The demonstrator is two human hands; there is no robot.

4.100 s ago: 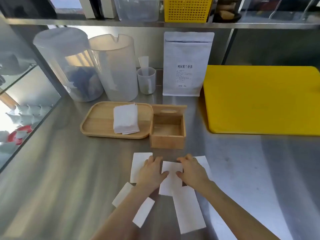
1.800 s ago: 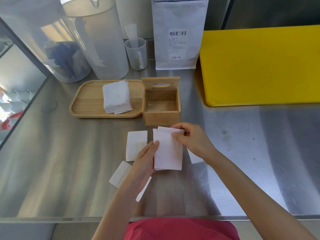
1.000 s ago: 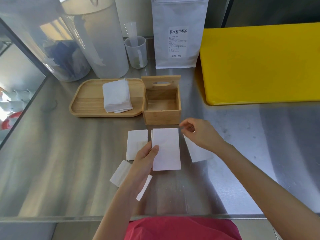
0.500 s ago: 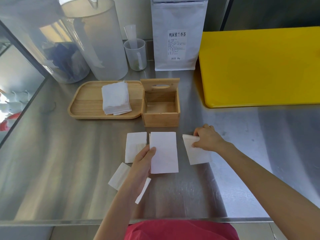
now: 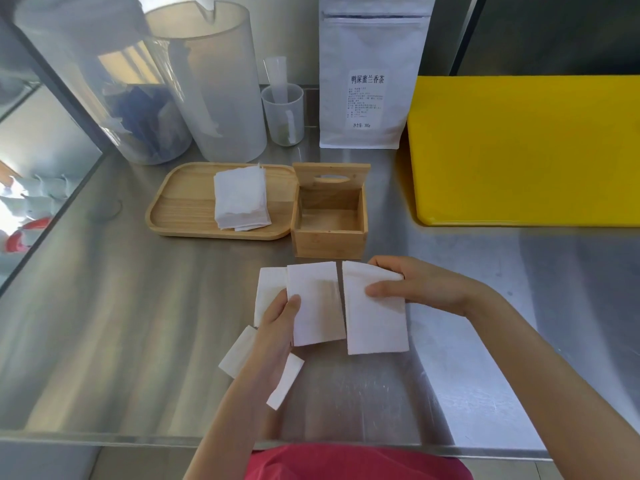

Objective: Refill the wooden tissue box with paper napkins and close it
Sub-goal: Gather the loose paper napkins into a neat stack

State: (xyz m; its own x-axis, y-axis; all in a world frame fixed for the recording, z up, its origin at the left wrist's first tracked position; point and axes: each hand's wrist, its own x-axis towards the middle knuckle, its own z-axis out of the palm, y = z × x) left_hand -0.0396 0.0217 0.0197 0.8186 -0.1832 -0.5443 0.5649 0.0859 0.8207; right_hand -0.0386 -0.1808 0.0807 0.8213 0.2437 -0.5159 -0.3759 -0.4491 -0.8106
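Note:
The wooden tissue box (image 5: 329, 242) stands empty on the steel counter, its lid (image 5: 330, 176) tipped up at the back. My left hand (image 5: 277, 323) holds a small stack of folded white napkins (image 5: 317, 303) just in front of the box. My right hand (image 5: 415, 287) grips another folded napkin (image 5: 375, 317) right beside that stack, edges almost touching. More folded napkins lie flat on the counter: one (image 5: 268, 289) behind the left hand and two (image 5: 239, 351) partly hidden under my left wrist.
A wooden tray (image 5: 180, 202) left of the box carries a pile of unfolded napkins (image 5: 240, 199). Behind stand two clear jugs (image 5: 214, 84), a small measuring cup (image 5: 284, 112) and a white tea pouch (image 5: 370, 74). A yellow cutting board (image 5: 526, 147) lies at the right.
My right hand let go of the stack, reached right, picked up a folded napkin from the counter and brought it back beside the stack in my left hand.

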